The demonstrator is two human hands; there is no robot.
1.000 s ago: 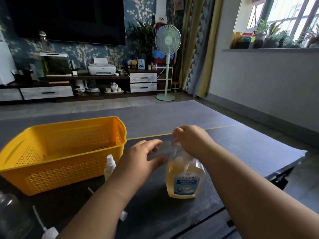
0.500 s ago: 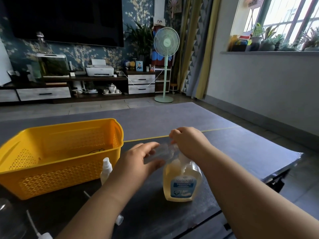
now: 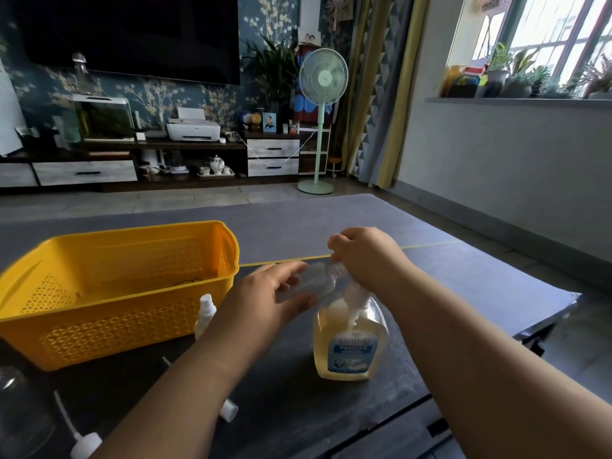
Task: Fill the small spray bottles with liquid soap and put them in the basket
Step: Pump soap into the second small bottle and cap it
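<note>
My left hand (image 3: 265, 296) grips a small clear spray bottle (image 3: 314, 281), tilted on its side with its neck toward the soap pump. My right hand (image 3: 364, 256) curls over the white pump head of the liquid soap bottle (image 3: 351, 346), which stands on the dark table and holds yellowish soap. A second small spray bottle (image 3: 204, 313) with a white cap stands upright just in front of the yellow basket (image 3: 82, 329), partly hidden by my left forearm. The basket holds no bottles that I can see.
A loose white spray head with its tube (image 3: 81, 442) lies at the near left edge, another white cap (image 3: 229, 409) lies under my left forearm, and a clear bottle (image 3: 20, 415) stands at far left. The table edge (image 3: 546, 326) drops off on the right.
Both hands stay at the soap pump with the small bottle. My view has shifted slightly; nothing was picked up or let go.
</note>
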